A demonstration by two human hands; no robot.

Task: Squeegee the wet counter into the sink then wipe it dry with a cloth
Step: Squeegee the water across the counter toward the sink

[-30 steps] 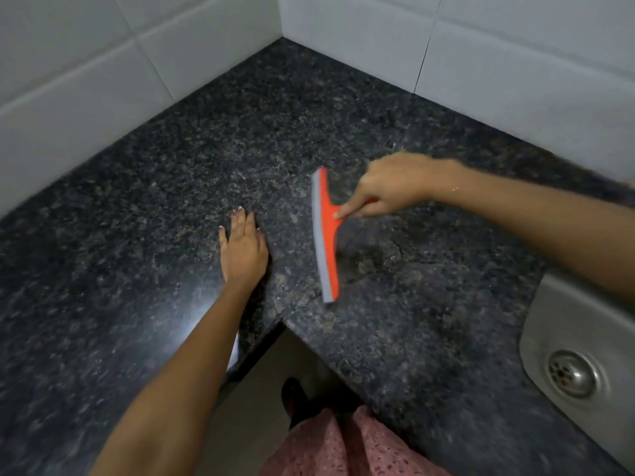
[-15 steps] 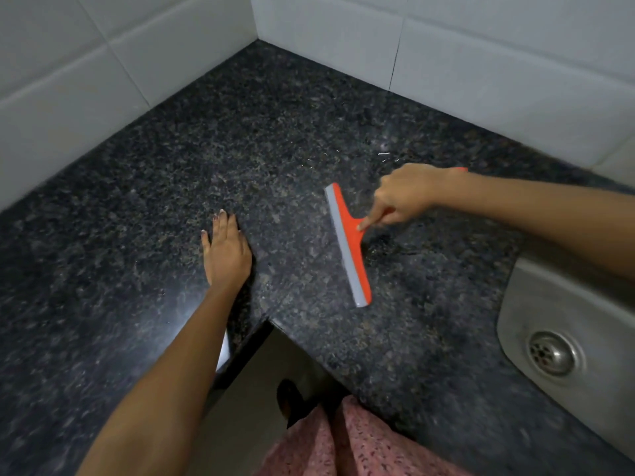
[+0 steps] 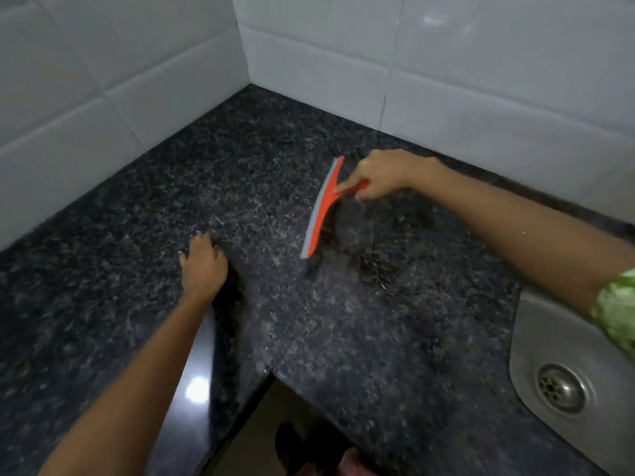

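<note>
Where the two white tiled walls (image 3: 144, 80) meet in the upper middle of the frame, a dark speckled granite bench (image 3: 103, 276) runs out from the corner and fills most of the view. Left of centre, the left hand (image 3: 202, 266) rests on the bench, fingers bent somewhat with the tips pressing the stone, holding nothing. Just right of it, in the middle of the frame, an orange squeegee (image 3: 321, 209) with a grey rubber blade stands with its blade edge on the bench, the blade running from upper right down to lower left. The right hand (image 3: 378, 173) grips its short orange handle, fingers curled round it, forefinger stretched toward the blade. At the lower right edge lies the steel sink (image 3: 529, 341) with its round drain (image 3: 558, 389); a green patterned sleeve (image 3: 616, 310) shows above it.
</note>
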